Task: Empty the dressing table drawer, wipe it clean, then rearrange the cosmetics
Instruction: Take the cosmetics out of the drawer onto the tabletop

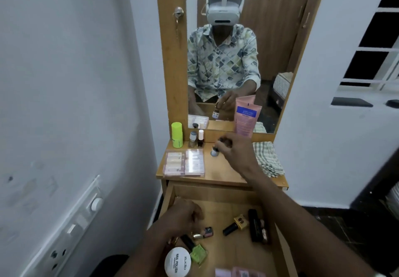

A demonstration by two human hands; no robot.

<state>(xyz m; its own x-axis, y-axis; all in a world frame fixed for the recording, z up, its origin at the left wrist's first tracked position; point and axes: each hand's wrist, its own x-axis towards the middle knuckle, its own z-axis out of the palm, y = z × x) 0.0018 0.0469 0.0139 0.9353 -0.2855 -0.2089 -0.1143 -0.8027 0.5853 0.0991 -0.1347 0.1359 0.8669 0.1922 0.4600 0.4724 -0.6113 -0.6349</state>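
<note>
1. Head view: our right hand [235,151] pinches the cap of a small bottle [214,151], upright at the table top [220,173].
2. Our left hand [183,217] lies curled in the open drawer [233,253], near a pink nail polish [207,232]; we cannot tell whether it holds anything.

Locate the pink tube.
Head view, right of centre: the pink tube stands on the tabletop against the mirror, behind the right hand pinching a small bottle, checked cloth to its right.

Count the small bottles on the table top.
3. A grey-capped bottle and a white-capped bottle stand together by the mirror; the right hand grips the third bottle. The hand may hide others.
</note>
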